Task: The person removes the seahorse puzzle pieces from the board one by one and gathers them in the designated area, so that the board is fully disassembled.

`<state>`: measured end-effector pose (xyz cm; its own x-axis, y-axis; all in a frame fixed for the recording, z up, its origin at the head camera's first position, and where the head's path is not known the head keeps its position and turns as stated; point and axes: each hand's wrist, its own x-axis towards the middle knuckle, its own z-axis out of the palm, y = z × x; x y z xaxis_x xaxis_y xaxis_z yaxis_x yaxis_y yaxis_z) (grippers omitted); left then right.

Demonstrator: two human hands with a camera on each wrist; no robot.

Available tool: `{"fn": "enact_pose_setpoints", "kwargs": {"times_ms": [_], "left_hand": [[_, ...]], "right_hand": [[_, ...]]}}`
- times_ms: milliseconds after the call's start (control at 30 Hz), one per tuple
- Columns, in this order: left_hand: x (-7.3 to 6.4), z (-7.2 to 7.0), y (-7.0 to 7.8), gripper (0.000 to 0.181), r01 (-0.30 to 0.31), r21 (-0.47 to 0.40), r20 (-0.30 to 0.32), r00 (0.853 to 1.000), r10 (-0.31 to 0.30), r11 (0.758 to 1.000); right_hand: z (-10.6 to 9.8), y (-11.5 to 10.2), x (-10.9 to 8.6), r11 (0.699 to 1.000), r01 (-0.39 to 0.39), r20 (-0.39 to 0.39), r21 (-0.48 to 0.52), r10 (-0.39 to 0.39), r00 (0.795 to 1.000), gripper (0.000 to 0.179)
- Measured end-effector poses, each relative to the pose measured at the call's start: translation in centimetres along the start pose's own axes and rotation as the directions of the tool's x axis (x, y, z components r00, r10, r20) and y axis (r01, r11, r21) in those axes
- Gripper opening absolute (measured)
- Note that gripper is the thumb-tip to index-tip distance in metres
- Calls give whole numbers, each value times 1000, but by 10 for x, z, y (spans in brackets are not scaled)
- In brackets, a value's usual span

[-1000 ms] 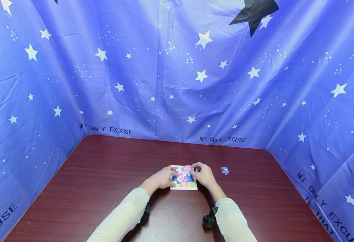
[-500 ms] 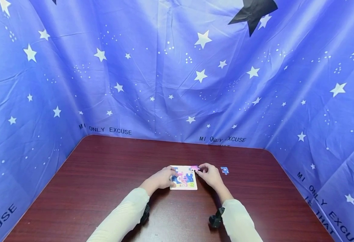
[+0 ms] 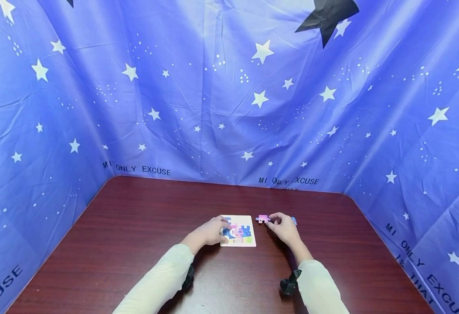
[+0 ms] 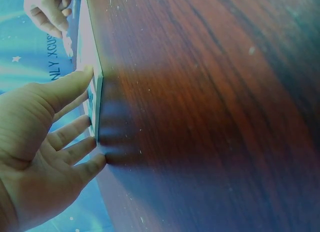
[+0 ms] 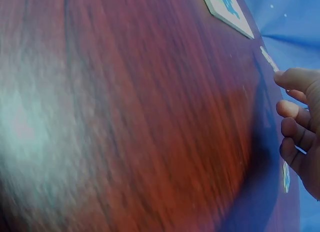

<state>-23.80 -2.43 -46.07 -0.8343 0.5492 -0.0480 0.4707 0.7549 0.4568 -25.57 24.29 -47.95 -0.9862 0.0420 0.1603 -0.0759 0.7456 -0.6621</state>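
Flat on the table lies a small square jigsaw board [image 3: 248, 220] with a white upper right part and several blue, pink and yellow pieces in it. My left hand [image 3: 210, 231] rests at its left side. In the left wrist view its fairly straight fingers and thumb touch the board's edge [image 4: 99, 86]. Just right of the board, my right hand [image 3: 285, 230] pinches a pink jigsaw piece [image 3: 263, 219] between thumb and fingers. The piece appears edge-on in the right wrist view [image 5: 269, 58]. Behind the right hand lies a partly hidden blue jigsaw piece [image 3: 294, 221].
The dark red-brown wooden table [image 3: 154, 205] is bounded by blue star-printed cloth [image 3: 198, 100] at the back and both sides. Black wrist cameras sit on the left wrist [image 3: 188, 279] and the right wrist [image 3: 290, 284].
My right hand has drawn the pink jigsaw piece off the board's upper right and out to the right. It now partly covers the blue piece. The left hand has stayed put.
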Motion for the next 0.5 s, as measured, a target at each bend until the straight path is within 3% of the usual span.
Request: {"fn": "enact_pose_setpoints", "kwargs": {"times_ms": [500], "left_hand": [[0,0,-1,43,9,4,3,1000,-9,1000]], "right_hand": [[-20,23,-3,998,-35,-57,-45,33,998,24]]}}
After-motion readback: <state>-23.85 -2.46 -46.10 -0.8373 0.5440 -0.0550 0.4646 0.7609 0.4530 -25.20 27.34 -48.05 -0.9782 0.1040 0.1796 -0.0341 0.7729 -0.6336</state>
